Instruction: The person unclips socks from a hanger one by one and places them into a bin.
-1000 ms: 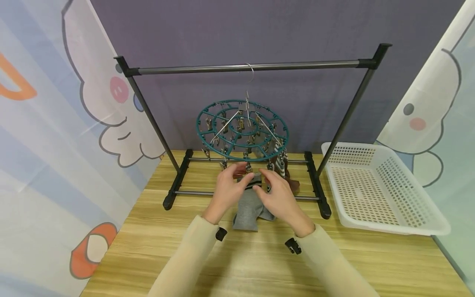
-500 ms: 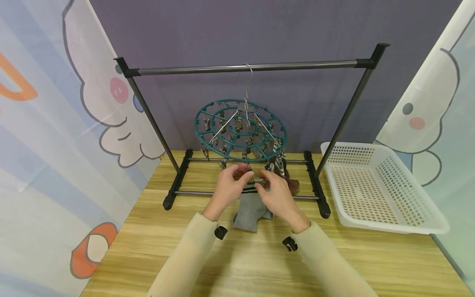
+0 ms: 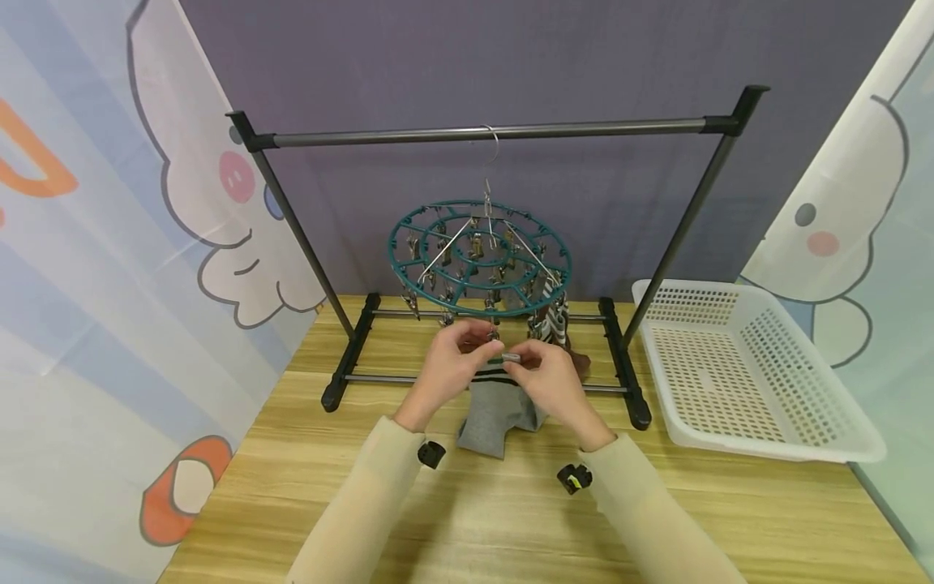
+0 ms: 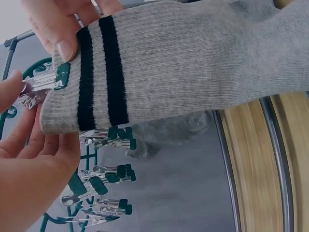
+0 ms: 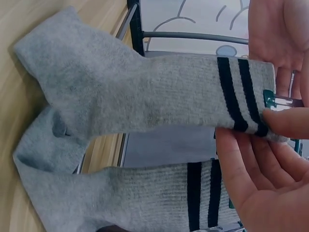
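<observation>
A grey sock (image 3: 487,414) with two black stripes hangs below the round teal clip hanger (image 3: 477,312). My left hand (image 3: 447,365) pinches the metal handles of a green-tipped clip (image 4: 62,76) at the sock's cuff; some of its fingers lie behind the cuff. My right hand (image 3: 550,385) pinches the cuff edge close to that clip, its thumb (image 5: 289,122) on the front and its fingers behind. The clip's green tip lies over the cuff fabric. A second grey striped sock (image 5: 145,193) hangs next to the first, partly hidden by my right hand in the head view.
The hanger hooks onto the bar (image 3: 379,136) of a black rack standing on the wooden table (image 3: 467,519). Striped and brown socks (image 3: 558,318) hang at the hanger's right. Several other clips (image 4: 113,174) dangle around. A white basket (image 3: 730,389) stands at right.
My right thumb and fingers have come together on the sock's cuff, where they were spread apart earlier. The hanger has shifted slightly. My left hand stays nearly in place at the clip.
</observation>
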A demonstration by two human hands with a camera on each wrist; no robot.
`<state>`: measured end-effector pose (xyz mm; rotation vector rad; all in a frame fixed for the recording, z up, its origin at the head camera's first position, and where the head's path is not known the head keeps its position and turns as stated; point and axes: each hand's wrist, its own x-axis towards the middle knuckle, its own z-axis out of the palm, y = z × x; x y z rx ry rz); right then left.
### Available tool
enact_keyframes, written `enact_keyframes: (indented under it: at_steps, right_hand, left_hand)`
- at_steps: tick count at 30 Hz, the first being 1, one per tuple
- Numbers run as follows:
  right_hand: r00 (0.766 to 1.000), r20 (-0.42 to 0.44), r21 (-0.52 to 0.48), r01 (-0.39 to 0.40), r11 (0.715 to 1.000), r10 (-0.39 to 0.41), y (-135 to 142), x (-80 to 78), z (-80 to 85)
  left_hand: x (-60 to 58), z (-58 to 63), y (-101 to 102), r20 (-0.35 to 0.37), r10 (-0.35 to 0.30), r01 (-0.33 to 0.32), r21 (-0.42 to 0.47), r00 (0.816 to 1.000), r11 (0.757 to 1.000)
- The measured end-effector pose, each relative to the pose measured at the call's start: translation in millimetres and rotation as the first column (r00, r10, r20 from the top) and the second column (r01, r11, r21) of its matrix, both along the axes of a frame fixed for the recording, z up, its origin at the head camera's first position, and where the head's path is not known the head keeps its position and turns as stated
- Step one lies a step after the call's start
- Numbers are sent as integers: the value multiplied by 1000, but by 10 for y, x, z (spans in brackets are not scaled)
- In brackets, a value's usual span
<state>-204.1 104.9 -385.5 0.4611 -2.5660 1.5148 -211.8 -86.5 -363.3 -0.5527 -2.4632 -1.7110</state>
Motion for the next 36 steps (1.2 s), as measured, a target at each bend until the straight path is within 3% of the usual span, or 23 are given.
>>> enact_keyframes:
  at_steps: [6,16,26,36]
  right_hand:
    - [999,34,13,-37,999,36,46,-4,51]
    - [998,30,43,-53,998,52,64,6,105]
    - [997,44,45,-61,997,59,61,6,117]
    - [995,67,47,-73,996,70,53,50,67]
  left_hand:
    - [-20,14,24,4,10,-10,-24,1000,1000]
    - [-18,51,27,-62,4,-6,-24,998,1000]
    - [-35,96,24,-117,30,-34,-30,993,999]
    - [-34,142,-9,-125,30,-32,-15,992,999]
